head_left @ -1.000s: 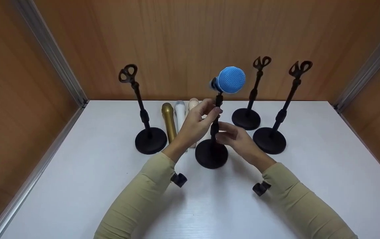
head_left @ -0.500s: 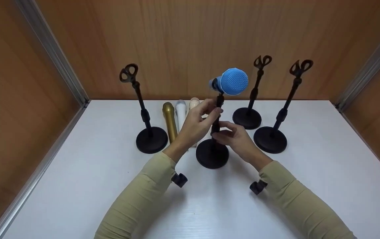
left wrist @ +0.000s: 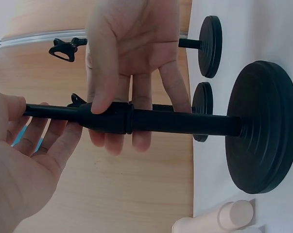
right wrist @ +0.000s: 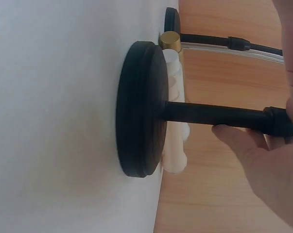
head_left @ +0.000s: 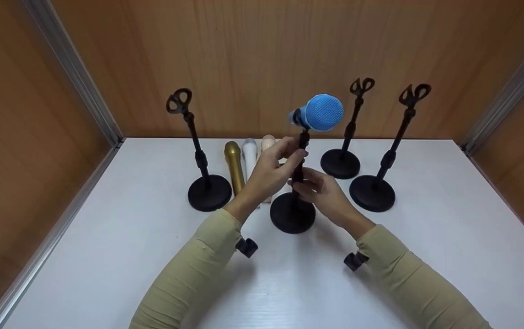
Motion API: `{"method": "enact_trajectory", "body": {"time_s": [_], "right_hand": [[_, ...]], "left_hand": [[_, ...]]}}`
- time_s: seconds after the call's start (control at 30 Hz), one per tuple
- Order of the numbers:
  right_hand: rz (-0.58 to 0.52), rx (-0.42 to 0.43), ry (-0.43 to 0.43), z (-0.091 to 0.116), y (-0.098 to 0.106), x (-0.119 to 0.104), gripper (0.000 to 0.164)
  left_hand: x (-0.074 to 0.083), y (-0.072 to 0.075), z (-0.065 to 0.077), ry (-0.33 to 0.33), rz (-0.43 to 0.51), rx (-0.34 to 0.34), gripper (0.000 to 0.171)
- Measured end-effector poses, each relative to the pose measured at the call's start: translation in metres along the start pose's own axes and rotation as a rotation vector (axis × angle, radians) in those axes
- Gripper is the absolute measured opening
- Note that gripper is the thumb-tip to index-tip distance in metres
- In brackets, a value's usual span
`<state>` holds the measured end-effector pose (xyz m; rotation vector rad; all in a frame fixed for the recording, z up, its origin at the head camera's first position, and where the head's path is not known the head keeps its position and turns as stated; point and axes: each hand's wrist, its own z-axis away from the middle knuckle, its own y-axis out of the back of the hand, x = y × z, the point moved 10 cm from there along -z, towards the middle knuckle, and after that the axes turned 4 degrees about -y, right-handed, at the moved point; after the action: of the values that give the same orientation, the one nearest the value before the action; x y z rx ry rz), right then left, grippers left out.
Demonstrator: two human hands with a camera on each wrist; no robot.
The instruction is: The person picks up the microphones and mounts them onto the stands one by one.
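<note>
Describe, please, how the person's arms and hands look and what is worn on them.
The left sleeve and right sleeve are long, plain, khaki and wrinkled, ending near the wrists. A small black block sticks out by each cuff. The left hand and right hand are bare, with no gloves or rings visible.

Three microphones (head_left: 249, 150) lie between the left stand (head_left: 201, 159) and the middle stand (head_left: 292, 215), two stands (head_left: 388, 160) further right

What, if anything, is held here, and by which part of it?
The black stand bearing the blue microphone: left grip on its upper pole, right grip lower, at its collar.
</note>
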<state>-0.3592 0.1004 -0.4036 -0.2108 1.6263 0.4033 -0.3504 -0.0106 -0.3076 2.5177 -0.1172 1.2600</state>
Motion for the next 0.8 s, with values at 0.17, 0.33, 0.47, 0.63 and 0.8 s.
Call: {"method": "enact_trajectory", "body": {"time_s": [0.17,0.33,0.47,0.63,0.8], "right_hand": [[-0.003,0.021,-0.016,-0.0050,0.0010,0.0025,0.041],[0.026,0.020,-0.045,-0.0095,0.0014,0.0021,0.039],[0.024,-0.035,-0.016,-0.0047,0.0011,0.0009,0.045],[0.000,-0.067,0.033,0.0003,0.0007,0.0014,0.044],[0.024,-0.020,0.012,-0.0027,0.0026,0.0050,0.042]], "left_hand": [[0.0013,0.0002,0.0016,-0.013,0.004,-0.007,0.023],[0.0009,0.0016,0.0020,-0.014,-0.003,0.003,0.025],[0.0009,0.0000,0.0019,-0.014,-0.001,-0.005,0.023],[0.0022,-0.0028,0.0006,-0.031,-0.004,-0.035,0.025],[0.0052,-0.0035,-0.0010,-0.074,-0.054,-0.064,0.022]]}}
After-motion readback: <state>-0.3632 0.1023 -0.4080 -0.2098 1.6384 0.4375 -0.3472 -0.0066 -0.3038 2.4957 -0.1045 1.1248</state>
